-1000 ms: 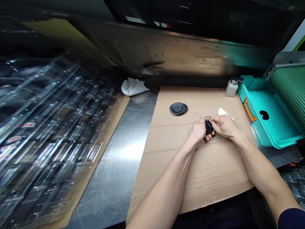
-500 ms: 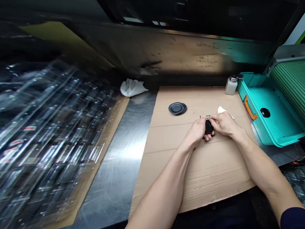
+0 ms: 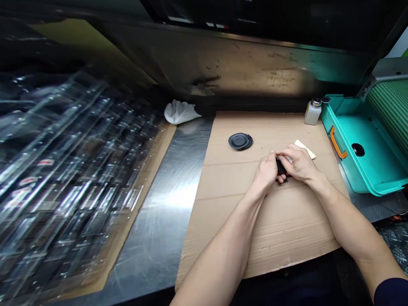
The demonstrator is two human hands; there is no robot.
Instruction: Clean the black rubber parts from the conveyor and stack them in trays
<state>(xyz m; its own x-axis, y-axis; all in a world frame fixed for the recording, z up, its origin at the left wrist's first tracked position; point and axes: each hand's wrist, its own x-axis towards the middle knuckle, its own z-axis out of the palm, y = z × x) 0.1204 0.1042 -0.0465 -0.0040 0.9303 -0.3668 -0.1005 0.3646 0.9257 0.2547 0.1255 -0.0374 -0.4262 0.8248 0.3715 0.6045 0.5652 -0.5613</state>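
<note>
Both hands meet just right of the frame's centre, on a small black piece: the left hand (image 3: 267,171) is clamped around the black piece (image 3: 281,167), some of its fingertips showing below, while the right hand (image 3: 300,165) bends its thumb and fingers over the top of it, close to the left thumb; whether they pinch it cannot be told, and much of the piece is hidden. Beneath them a cardboard sheet (image 3: 219,182) covers part of a metal worktop (image 3: 156,216). Near the sheet's upper left, a few black discs (image 3: 239,141) overlap in a low pile. A cream-coloured block (image 3: 310,154) lies just beyond the right hand, partly hidden by it. Toward the upper right, a pale bottle (image 3: 312,114) with a metal top stands beside a teal bin (image 3: 382,168), which has an orange handle (image 3: 337,143) and a round black thing (image 3: 358,149) inside. At upper centre-left, crumpled white paper or cloth (image 3: 181,112) rests on the metal. Blurred clear plastic packaging (image 3: 70,178) fills the frame's left side.
</note>
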